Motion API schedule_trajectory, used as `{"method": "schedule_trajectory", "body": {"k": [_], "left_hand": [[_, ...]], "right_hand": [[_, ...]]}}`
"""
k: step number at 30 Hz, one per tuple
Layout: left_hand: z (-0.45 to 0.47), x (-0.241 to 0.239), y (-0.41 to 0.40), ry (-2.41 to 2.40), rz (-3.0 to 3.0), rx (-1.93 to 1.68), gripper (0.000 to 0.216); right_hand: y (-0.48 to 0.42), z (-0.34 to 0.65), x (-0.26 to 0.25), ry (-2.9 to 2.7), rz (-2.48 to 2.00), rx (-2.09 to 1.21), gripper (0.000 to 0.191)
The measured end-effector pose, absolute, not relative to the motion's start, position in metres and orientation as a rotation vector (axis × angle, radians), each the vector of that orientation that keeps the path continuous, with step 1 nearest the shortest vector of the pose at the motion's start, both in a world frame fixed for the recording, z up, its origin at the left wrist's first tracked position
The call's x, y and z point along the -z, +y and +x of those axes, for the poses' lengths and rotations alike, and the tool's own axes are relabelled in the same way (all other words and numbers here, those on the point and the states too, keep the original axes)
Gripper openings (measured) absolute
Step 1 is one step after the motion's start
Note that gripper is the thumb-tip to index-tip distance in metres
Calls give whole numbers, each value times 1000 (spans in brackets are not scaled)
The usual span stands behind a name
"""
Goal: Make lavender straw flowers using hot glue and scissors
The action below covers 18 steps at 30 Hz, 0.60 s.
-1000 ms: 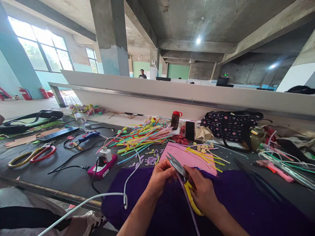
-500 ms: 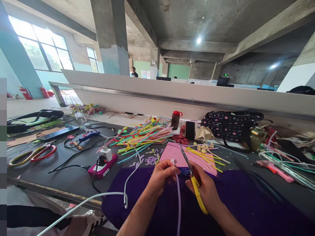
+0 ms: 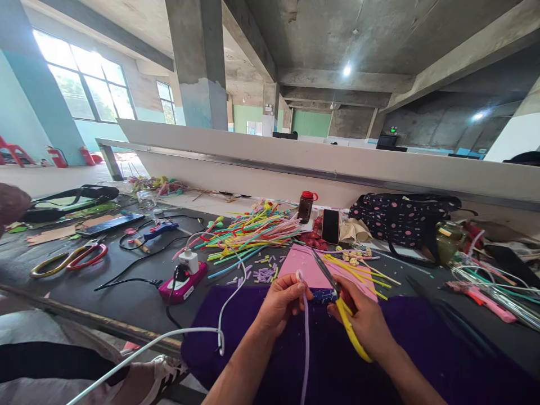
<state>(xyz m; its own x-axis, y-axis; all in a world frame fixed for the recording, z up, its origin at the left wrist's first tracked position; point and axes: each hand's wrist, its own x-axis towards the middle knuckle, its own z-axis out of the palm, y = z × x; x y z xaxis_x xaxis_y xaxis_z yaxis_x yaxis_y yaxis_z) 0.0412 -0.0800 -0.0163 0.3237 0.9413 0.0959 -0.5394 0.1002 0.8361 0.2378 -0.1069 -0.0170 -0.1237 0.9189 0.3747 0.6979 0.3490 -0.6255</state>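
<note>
**Lilac stem (image 3: 306, 349) and yellow-handled scissors (image 3: 346, 318), side by side over dark purple cloth (image 3: 211, 315)**

From where I stand, the two hands are near each other but apart, at the lower centre of the frame. The left hand (image 3: 278, 304) pinches the lilac stem close to its upper end, between thumb and fingers, and the rest hangs down to the bottom edge. The right hand (image 3: 363, 318) is wrapped around the scissors, blades aimed up and left over a pink sheet (image 3: 297, 261).

On that sheet lie some yellow stems (image 3: 363, 274). Just left of it, short lilac bits (image 3: 265, 274) are scattered on the black surface (image 3: 126, 306). Behind them spreads a heap of coloured stems (image 3: 253, 230), and at its right end a brown bottle (image 3: 305, 208) with a red lid stands upright. A phone (image 3: 330, 226) leans beyond the sheet, with a patterned black bag (image 3: 400, 222) to its right.

Left of centre sits a magenta power strip (image 3: 185, 284), a white plug (image 3: 188, 261) in it. Farther left lies a gold-and-red-handled tool (image 3: 70, 262); toward the right edge, a pink glue gun (image 3: 489, 301).
</note>
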Motion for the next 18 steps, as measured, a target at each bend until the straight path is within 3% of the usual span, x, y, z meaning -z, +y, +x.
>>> {"method": "schedule_trajectory", "body": {"k": [7,11,18], "left_hand": [[40,17,-78,510,886,-1166,19],[39,19,-78,516,897,-1160,20],[40,18,-78,544,911,-1156,20]], "right_hand": [[-72,279,-2,-2189,-1663,-248,52],[-52,296,11,-2203,-1760,-258,58],[-42,316,30,-2204,-1830,-270,47]]}}
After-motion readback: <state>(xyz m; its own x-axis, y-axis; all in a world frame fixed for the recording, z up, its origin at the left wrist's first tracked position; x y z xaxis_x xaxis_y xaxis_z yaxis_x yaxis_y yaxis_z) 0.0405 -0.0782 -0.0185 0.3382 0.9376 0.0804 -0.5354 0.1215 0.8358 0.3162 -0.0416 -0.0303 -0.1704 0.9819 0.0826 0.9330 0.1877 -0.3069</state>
